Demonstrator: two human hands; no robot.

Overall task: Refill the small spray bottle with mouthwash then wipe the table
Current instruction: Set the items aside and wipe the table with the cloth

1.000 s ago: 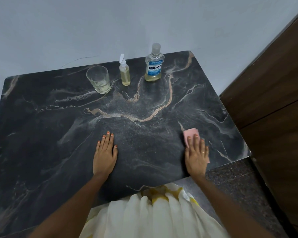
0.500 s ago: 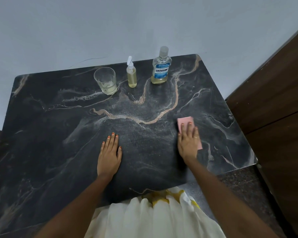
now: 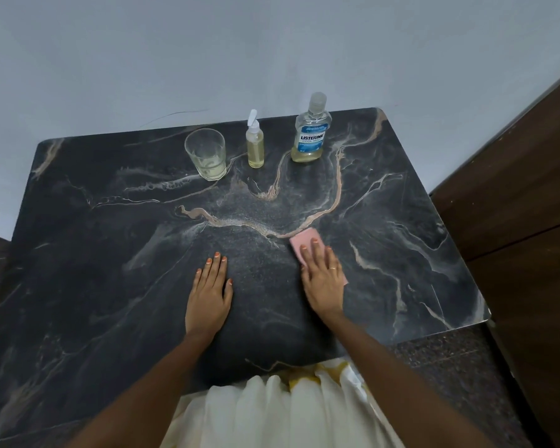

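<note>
Dark veined marble fills the middle of the frame as a table point(image 3: 110, 253) set against a pale wall. A pink cloth point(image 3: 305, 238) lies flat on it just right of centre. Its long axis runs from upper left to lower right, in line with the fingers above it.

The right hand point(image 3: 324, 282) presses the cloth down with straight fingers held close together, gripping nothing. The cloth's far end shows past the fingertips and a corner peeks out by the little-finger side. The left hand point(image 3: 209, 295) lies flat on bare marble to the left of the cloth, fingers straight and together, empty and apart from it.

The right hand is plainly the one to wipe. The widest bare stretch of table lies left of the cloth, so the stroke likely goes that way, towards the resting left hand.

Along the upper edge stand a glass point(image 3: 206, 155), the small spray bottle point(image 3: 255, 143) holding yellowish liquid, and the mouthwash bottle point(image 3: 311, 134), all upright and well apart from the cloth.
</note>
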